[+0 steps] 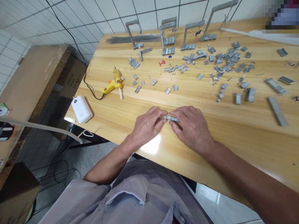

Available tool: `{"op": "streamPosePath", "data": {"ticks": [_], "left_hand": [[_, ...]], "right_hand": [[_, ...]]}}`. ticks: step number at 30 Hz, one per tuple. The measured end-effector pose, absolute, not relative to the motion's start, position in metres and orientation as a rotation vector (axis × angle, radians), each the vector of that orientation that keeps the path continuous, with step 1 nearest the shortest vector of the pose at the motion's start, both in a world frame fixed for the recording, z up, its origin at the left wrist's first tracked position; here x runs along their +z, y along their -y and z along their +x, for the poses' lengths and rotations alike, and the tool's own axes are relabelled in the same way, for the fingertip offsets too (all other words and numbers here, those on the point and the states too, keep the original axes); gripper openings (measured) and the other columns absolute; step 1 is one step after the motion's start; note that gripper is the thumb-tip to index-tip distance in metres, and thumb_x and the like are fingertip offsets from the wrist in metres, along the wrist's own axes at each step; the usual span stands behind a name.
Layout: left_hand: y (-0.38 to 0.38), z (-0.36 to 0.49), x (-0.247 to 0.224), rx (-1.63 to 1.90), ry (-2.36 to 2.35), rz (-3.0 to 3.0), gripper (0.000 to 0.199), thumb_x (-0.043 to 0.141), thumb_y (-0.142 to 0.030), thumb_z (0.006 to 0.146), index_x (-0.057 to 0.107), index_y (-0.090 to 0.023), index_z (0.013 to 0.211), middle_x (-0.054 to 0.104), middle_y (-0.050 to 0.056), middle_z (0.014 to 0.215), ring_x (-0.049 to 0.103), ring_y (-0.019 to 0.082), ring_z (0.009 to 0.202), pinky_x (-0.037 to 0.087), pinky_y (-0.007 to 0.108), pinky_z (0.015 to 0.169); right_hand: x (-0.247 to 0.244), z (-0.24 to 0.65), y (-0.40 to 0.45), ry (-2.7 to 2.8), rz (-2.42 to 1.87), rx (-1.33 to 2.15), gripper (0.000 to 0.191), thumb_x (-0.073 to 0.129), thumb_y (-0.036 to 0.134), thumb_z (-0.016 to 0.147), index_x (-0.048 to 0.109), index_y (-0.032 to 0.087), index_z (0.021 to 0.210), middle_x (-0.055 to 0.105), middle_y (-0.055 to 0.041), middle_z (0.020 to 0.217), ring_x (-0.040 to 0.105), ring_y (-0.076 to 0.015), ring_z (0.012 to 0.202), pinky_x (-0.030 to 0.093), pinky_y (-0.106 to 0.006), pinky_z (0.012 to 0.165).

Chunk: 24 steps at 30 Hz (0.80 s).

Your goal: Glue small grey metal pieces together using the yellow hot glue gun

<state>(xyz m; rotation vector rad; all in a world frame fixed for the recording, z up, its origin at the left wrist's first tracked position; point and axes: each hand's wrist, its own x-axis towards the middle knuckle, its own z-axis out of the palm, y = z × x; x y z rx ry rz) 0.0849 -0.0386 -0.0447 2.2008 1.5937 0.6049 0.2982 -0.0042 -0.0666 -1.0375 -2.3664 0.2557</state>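
A short grey metal strip, which looks like a block of staples, lies between my two hands just above the wooden table. My left hand pinches its left end between thumb and fingertips. From the other side, my right hand grips the right end, with thumb below and fingers above, covering part of it. Beyond my hands lie loose staple pieces, among them a small block and another one.
A yellow glue gun with a black cord lies left, near a white power bank. Several bracket-shaped metal stands line the back by the tiled wall. Scattered staple pieces and longer bars lie to the right.
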Motion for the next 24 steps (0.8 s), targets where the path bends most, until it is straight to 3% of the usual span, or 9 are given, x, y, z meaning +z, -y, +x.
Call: {"op": "streamPosePath", "data": {"ticks": [3,9,20,24], "left_hand": [[0.040,0.082,-0.046,0.643,-1.562,2.188,0.032,0.072,-0.027,0.103,0.067,-0.022,0.134,0.075,0.002,0.107,0.072,0.018,0.097,0.055,0.030,0.083],[0.037,0.085,-0.041,0.584,-1.574,2.172,0.015,0.061,-0.020,0.107,0.073,-0.023,0.116,0.077,0.001,0.109,0.071,0.017,0.102,0.053,0.028,0.081],[0.036,0.087,-0.042,0.524,-1.621,2.129,0.017,0.061,-0.023,0.108,0.073,-0.024,0.119,0.077,0.002,0.116,0.072,0.018,0.108,0.055,0.029,0.084],[0.038,0.084,-0.042,0.533,-1.606,2.091,0.038,0.072,-0.024,0.100,0.067,-0.023,0.137,0.076,0.003,0.119,0.073,0.019,0.104,0.057,0.031,0.087]], "right_hand": [[-0.067,0.299,0.004,2.362,-1.044,0.273,0.016,0.063,0.019,0.101,0.072,0.017,0.114,0.077,-0.0120,0.111,0.064,-0.0308,0.102,0.043,-0.043,0.087],[-0.068,0.300,0.004,2.352,-1.034,0.278,0.015,0.062,0.019,0.101,0.072,0.018,0.113,0.078,-0.0117,0.110,0.064,-0.0310,0.101,0.043,-0.043,0.086],[-0.075,0.301,0.002,2.316,-0.985,0.177,0.015,0.065,0.021,0.100,0.069,0.020,0.114,0.076,-0.0110,0.109,0.066,-0.0311,0.098,0.047,-0.044,0.083],[-0.077,0.304,0.001,2.314,-0.964,0.161,0.016,0.066,0.023,0.099,0.068,0.021,0.116,0.076,-0.0105,0.108,0.066,-0.0308,0.099,0.048,-0.045,0.084]]}}
